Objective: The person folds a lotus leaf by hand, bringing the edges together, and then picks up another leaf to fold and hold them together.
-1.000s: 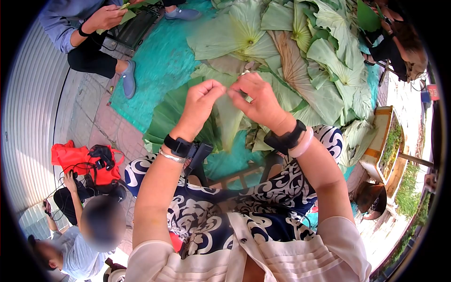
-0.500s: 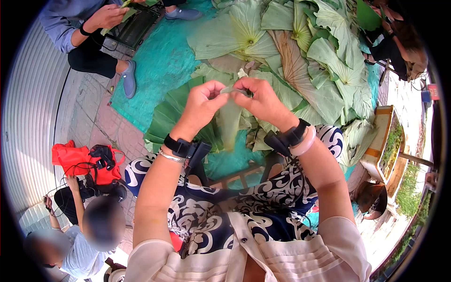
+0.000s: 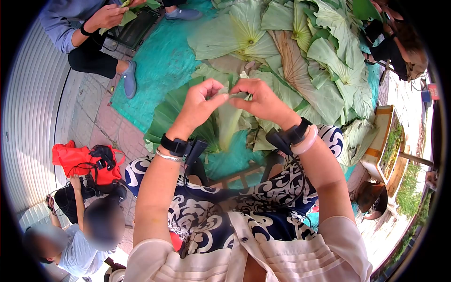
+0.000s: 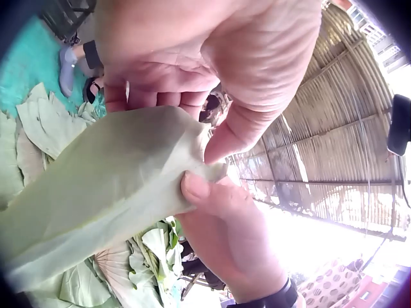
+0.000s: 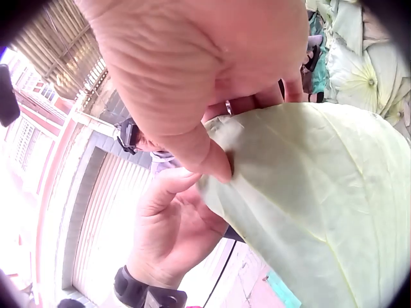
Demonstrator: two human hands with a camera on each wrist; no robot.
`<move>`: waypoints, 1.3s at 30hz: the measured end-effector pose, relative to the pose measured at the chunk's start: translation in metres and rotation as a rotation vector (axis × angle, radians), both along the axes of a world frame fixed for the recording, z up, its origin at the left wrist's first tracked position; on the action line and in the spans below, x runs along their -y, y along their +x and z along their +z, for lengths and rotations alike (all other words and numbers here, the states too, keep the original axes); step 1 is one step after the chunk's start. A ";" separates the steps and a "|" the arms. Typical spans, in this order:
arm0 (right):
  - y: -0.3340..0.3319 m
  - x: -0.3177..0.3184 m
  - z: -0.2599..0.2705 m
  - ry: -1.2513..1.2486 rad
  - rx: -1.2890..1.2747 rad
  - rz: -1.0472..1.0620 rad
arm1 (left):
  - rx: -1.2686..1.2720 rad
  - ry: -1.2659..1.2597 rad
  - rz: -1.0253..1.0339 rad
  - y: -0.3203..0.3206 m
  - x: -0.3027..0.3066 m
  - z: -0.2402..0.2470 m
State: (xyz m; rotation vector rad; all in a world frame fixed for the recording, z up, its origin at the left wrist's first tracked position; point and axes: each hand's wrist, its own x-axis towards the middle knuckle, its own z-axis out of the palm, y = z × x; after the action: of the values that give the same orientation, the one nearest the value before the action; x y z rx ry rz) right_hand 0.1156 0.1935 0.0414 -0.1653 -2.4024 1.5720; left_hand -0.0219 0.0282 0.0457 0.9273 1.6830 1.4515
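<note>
One lotus leaf [image 4: 109, 170] hangs in my view; left hand [image 3: 201, 105] and right hand [image 3: 263, 101] pinch it. Piled leaves [image 3: 324, 89] lie beyond.

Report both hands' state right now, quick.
Left hand: holding, pinching a pale green leaf near its edge.
Right hand: holding, pinching the same leaf near its edge, beside the left.
</note>
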 end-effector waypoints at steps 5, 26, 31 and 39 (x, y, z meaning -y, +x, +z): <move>0.000 0.000 -0.004 -0.018 0.011 0.012 | -0.189 -0.088 -0.069 -0.002 0.001 0.009; 0.002 -0.004 -0.004 -0.254 0.218 0.057 | -0.085 -0.092 -0.121 -0.011 0.008 0.000; 0.002 -0.005 -0.001 -0.217 0.243 0.072 | -0.156 -0.165 -0.121 -0.010 0.009 -0.001; 0.002 -0.004 0.000 -0.152 0.258 0.063 | -0.155 -0.215 -0.120 -0.008 0.009 0.006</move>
State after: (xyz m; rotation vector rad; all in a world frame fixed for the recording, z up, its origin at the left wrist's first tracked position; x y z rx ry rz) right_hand 0.1177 0.1970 0.0414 -0.3445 -2.4956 1.8659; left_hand -0.0298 0.0189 0.0514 1.0230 1.8212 1.1196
